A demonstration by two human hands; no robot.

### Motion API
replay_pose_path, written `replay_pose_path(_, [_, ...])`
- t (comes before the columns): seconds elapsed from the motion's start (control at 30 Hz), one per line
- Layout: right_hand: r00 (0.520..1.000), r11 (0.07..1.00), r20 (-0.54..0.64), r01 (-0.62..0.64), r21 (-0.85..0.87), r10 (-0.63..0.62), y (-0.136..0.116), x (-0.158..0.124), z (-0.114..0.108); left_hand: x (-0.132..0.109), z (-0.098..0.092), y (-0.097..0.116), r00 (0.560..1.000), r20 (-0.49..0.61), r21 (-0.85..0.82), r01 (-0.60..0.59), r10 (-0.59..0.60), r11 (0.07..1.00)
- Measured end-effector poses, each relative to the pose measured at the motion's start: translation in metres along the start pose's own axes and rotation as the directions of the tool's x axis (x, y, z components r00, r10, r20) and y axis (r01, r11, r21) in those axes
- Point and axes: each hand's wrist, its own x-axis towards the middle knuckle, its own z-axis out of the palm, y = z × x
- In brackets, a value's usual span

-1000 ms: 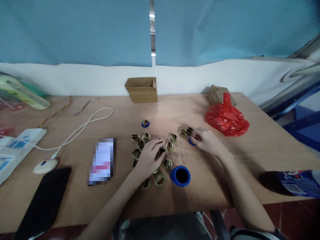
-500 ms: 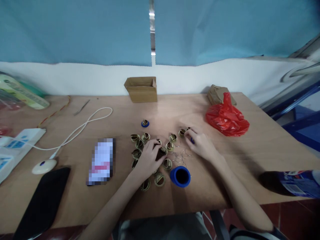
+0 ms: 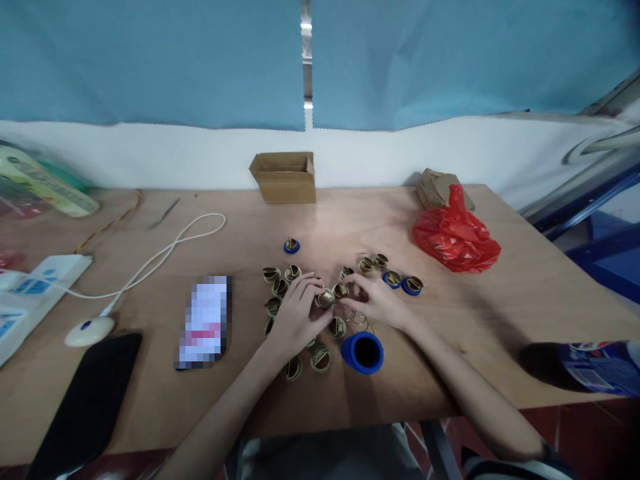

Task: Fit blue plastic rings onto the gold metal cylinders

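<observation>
Two bare hands meet over the middle of a wooden desk [image 3: 525,293] as I look down from the head camera. My left hand [image 3: 295,317] and right hand [image 3: 377,303] come together on one small brass cap [image 3: 327,297], fingertips of both pinching it from either side, so each grip is narrow and closed on that cap, just above the desk surface. Around the hands lies a loose cluster of brass caps [image 3: 280,288] of the same kind, with thin wire rings [image 3: 361,322] just below the right hand. A blue round cup [image 3: 363,352] stands open just nearer to me than the hands. Two blue-rimmed caps [image 3: 403,283] sit just right of the right hand, and another blue-based cap [image 3: 291,246] sits farther back. A red plastic bag [image 3: 456,235] lies well to the right, a cardboard box [image 3: 285,177] at the far edge, and a white cable [image 3: 165,257] curls to the left.
</observation>
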Motion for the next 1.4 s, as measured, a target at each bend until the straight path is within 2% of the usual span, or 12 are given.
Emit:
replay_pose_path(0.17, [0.998,0.996,-0.052,-0.019,0.091,0.024,-0.007,-0.001,-0.009,-0.003,0.001,0.000,0.992,-0.078,-0.103,0.087,-0.095,0.991])
replay_pose_path(0.3, [0.999,0.927,-0.013,-0.032,0.374,0.040,-0.025,-0.009,-0.038,-0.002,0.000,0.002,0.984,-0.103,-0.131,0.133,-0.147,0.982])
replay_pose_path(0.37, [0.991,0.869,0.043,0.087,0.487,-0.123,-0.036,-0.014,-0.054,-0.001,0.000,0.004,0.983,-0.115,-0.138,0.127,-0.143,0.982])
replay_pose_path(0.43, [0.944,0.815,0.129,0.188,0.548,-0.304,-0.045,-0.017,-0.064,-0.001,0.001,0.004,0.983,-0.115,-0.167,0.122,-0.142,0.978])
replay_pose_path(0.5, [0.893,0.781,0.191,0.233,0.580,-0.409,-0.052,-0.018,-0.067,-0.002,0.003,0.004,0.981,-0.103,-0.244,0.133,-0.163,0.961])
replay_pose_path(0.6, [0.866,0.761,0.234,0.223,0.609,-0.441,-0.055,-0.017,-0.061,-0.004,0.008,0.002,0.966,-0.042,-0.437,0.212,-0.255,0.874])
replay_pose_path(0.73, [0.860,0.746,0.257,0.192,0.637,-0.441,-0.057,-0.016,-0.056,-0.005,0.012,0.002,0.910,0.056,-0.649,0.346,-0.411,0.678])
replay_pose_path(0.93, [0.897,0.720,0.215,0.148,0.678,-0.386,-0.054,-0.019,-0.054,0.000,0.011,0.005,0.825,0.184,-0.773,0.457,-0.534,0.439])
replay_pose_path(1.03, [0.980,0.667,0.038,0.106,0.737,-0.198,-0.045,-0.018,-0.045,0.000,0.010,0.004,0.804,0.251,-0.767,0.505,-0.539,0.395])
replay_pose_path(1.13, [0.989,0.692,-0.146,0.082,0.718,0.035,-0.034,-0.012,-0.031,0.000,0.011,0.002,0.798,0.276,-0.764,0.520,-0.535,0.382])
replay_pose_path(1.23, [0.985,0.813,-0.164,0.061,0.578,0.043,-0.024,-0.004,-0.014,0.000,0.012,0.001,0.800,0.276,-0.773,0.514,-0.533,0.371])
replay_pose_path(1.4, [0.973,0.912,-0.201,0.185,0.365,-0.117,-0.014,0.003,0.014,0.000,0.012,0.003,0.799,0.322,-0.780,0.528,-0.509,0.336])
